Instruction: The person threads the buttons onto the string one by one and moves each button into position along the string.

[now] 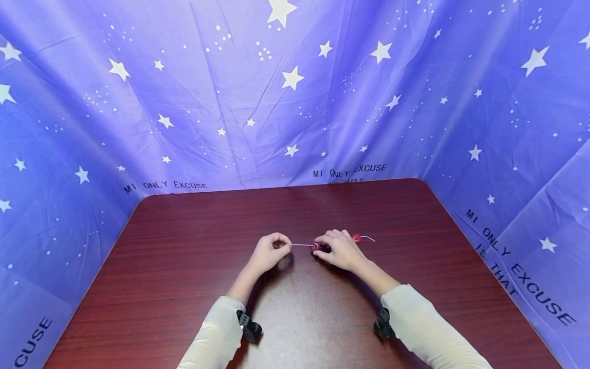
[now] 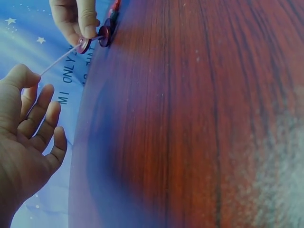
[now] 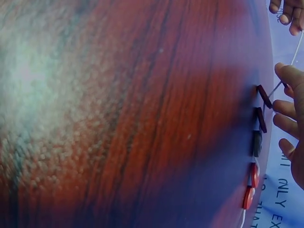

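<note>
A pale string (image 1: 301, 244) runs taut between the two hands. My left hand (image 1: 271, 251) pinches its end between thumb and index finger, the other fingers loosely bent in the left wrist view. My right hand (image 1: 340, 250) pinches a dark red button (image 2: 84, 45) threaded on the string. Further along it, the right wrist view shows more dark red buttons (image 3: 262, 119), a black button (image 3: 257, 143) and red buttons (image 3: 255, 175). Past the right hand, one red button (image 1: 356, 238) and the string's loose tail (image 1: 369, 238) lie on the table. The right palm hides the buttons between in the head view.
The dark red wood-grain table (image 1: 184, 266) has rounded far corners. A blue curtain (image 1: 253, 102) with white stars and lettering surrounds its back and sides. Black wrist cameras (image 1: 251, 328) are strapped over both pale sleeves (image 1: 212, 333).
</note>
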`<state>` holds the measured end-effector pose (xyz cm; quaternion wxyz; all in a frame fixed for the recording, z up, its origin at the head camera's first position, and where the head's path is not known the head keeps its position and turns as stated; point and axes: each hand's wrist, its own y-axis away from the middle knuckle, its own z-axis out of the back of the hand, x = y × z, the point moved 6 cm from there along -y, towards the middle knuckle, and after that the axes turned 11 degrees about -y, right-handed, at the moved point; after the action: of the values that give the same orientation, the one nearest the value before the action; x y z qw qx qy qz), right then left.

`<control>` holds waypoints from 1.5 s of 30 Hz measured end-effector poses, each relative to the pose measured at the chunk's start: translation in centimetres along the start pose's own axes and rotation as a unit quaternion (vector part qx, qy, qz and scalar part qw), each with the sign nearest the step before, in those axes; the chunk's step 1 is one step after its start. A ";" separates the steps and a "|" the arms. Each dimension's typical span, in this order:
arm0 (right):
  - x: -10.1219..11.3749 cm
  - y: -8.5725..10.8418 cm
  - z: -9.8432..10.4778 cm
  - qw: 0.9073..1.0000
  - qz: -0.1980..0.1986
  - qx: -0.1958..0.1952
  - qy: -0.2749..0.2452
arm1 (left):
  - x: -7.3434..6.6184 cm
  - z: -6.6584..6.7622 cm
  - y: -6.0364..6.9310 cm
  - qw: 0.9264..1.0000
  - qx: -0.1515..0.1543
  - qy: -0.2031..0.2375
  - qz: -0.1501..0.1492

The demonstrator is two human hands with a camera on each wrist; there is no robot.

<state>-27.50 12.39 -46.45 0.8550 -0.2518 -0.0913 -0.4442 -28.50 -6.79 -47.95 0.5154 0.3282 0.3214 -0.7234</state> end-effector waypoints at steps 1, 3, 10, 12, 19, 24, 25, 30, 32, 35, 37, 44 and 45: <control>-0.1 0.0 0.0 1.000 -0.001 0.002 0.002 | 0.0 0.0 0.0 1.000 0.001 0.001 0.002; -0.2 0.1 -0.1 1.000 -0.004 0.005 0.005 | 0.0 0.0 0.1 1.000 0.004 0.003 0.004; -0.4 0.1 -0.3 1.000 -0.010 0.016 0.011 | 0.1 -0.1 0.1 1.000 0.013 0.003 0.004; -0.4 0.1 -0.4 1.000 -0.011 0.020 0.013 | 0.2 -0.1 0.0 1.000 0.015 -0.001 0.004; -0.7 0.0 -0.4 0.999 -0.018 0.026 0.017 | 0.2 -0.2 -0.1 1.000 0.024 -0.006 0.011; -0.9 0.1 -0.2 1.000 -0.019 0.019 0.012 | 0.1 -0.3 -0.1 0.999 0.029 -0.005 0.016; -1.0 0.2 -0.1 1.000 -0.019 0.015 0.007 | 0.1 -0.2 -0.1 0.999 0.028 -0.005 0.013; -2.2 0.5 1.3 0.999 -0.033 -0.012 -0.013 | 0.1 -0.1 -0.2 0.999 0.025 -0.016 0.014; -3.2 0.7 2.1 0.999 -0.045 -0.023 -0.011 | 0.2 0.0 -0.2 0.999 0.022 -0.023 0.020; -4.8 1.2 3.3 0.997 -0.063 -0.039 -0.003 | 0.2 0.1 -0.2 0.999 0.015 -0.035 0.022; -5.9 1.6 3.9 0.996 -0.077 -0.045 0.002 | 0.3 0.2 -0.2 0.999 0.013 -0.039 0.021; -9.0 3.1 4.9 0.990 -0.140 -0.017 0.005 | 0.6 0.3 -0.4 0.997 0.001 -0.071 0.031; -9.2 3.3 4.9 0.989 -0.145 -0.011 0.004 | 0.7 0.3 -0.4 0.996 -0.002 -0.076 0.036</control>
<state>-29.98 23.02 -46.92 0.7789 -0.2439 -0.1187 -0.5654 -29.12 -7.31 -48.24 0.5647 0.2826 0.2705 -0.7267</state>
